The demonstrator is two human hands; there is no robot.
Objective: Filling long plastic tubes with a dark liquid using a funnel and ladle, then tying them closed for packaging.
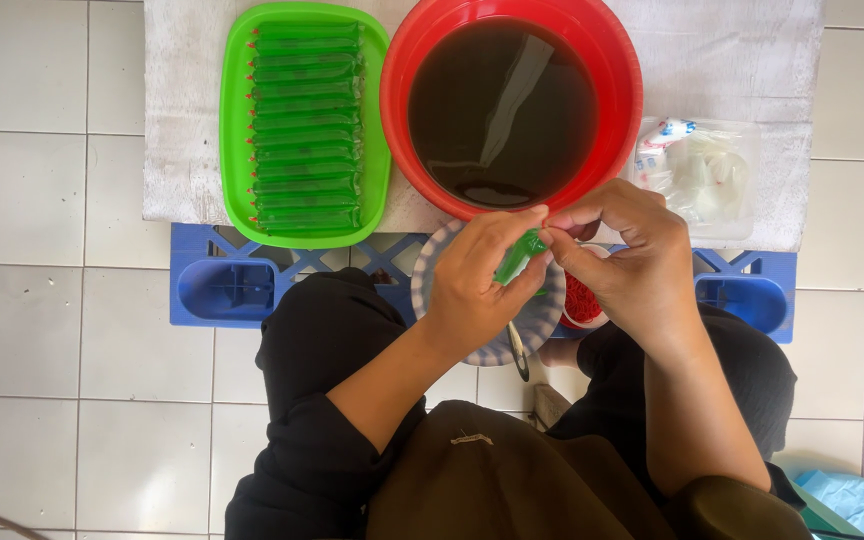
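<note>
Dark clothing, knees and lap, is filling the bottom of the view, nearest the lens; person is sitting over a white tiled floor (pixel 42 330).

Going big to small: white cloth (pixel 752 60) is covering the low work surface, w/ a blue plastic crate (pixel 227 285) sticking out under its near edge. Red basin (pixel 512 105) is sitting on the cloth, filled near the rim w/ dark liquid. Just left of it, touching or nearly so, a green tray (pixel 237 130) is holding a neat stack of filled green tube packets. Right of the basin, a clear container (pixel 702 175) is holding what looks like plastic bags. A striped bowl (pixel 542 320) is resting below the hands w/ a spoon handle poking out; a small dish of red bits (pixel 580 300), prob. ties, is lying beside it.

Left hand (pixel 477 290) is gripping a green tube packet (pixel 519 255), fingers wrapped round its body. Right hand (pixel 632 265) is pinching the packet's top end, fingertips pressed together w/ the left thumb & forefinger.

Risk, as a judgement: packet is hanging right over the bowl, close to the basin, so a loose pinch could be letting green liquid squirt or the packet drop. An elbow bump could be sloshing that full basin.
</note>
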